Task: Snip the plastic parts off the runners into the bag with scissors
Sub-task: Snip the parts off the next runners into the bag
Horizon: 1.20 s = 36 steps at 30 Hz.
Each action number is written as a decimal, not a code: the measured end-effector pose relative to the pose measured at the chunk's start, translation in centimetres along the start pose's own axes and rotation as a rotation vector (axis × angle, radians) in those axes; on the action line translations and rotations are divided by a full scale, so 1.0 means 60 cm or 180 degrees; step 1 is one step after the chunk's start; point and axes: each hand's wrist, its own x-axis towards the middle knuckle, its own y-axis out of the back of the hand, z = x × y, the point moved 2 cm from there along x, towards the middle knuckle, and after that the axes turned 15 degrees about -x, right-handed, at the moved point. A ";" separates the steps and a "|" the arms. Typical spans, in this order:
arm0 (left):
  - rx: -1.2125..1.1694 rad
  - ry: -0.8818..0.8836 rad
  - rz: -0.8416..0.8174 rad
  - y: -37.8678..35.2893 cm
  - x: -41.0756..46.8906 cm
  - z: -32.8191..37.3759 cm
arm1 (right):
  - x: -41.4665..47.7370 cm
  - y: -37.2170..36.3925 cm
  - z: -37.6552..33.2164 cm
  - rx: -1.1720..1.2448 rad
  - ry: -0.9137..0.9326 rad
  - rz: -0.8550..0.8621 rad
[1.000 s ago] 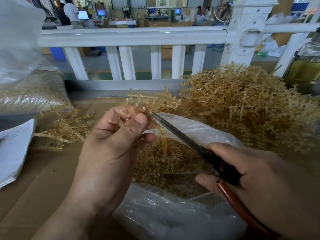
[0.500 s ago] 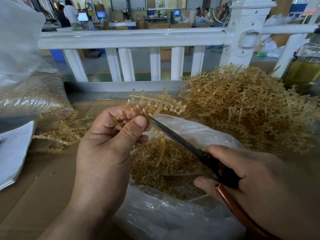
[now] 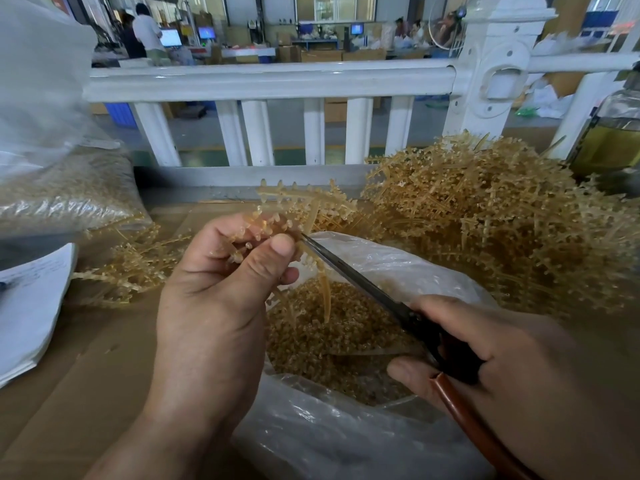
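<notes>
My left hand (image 3: 214, 299) grips a bundle of amber plastic runners (image 3: 304, 206) above the open clear bag (image 3: 381, 261). Small parts stick out along the runner's upper branches; a bare stem hangs down into the bag. My right hand (image 3: 519, 368) holds black scissors (image 3: 360, 282) with a brown handle. Their blades look nearly closed, and the tip touches the runner just beside my left thumb. The bag holds a mound of cut amber parts (image 3: 332, 341).
A big tangled heap of runners (image 3: 502, 220) lies at the right. A smaller bunch (image 3: 135, 265) sits left of my hand. A filled bag (image 3: 65, 192) and papers (image 3: 31, 306) are at far left. A white railing (image 3: 277, 81) runs behind; a bottle (image 3: 613, 133) stands far right.
My left hand has lifted the runner bundle slightly up and away. The scissors tip stays against the runner next to my thumb.
</notes>
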 end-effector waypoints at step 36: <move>0.0083 0.0109 -0.0076 -0.004 -0.003 -0.002 | 0.001 0.012 0.004 -0.0354 0.0184 0.0185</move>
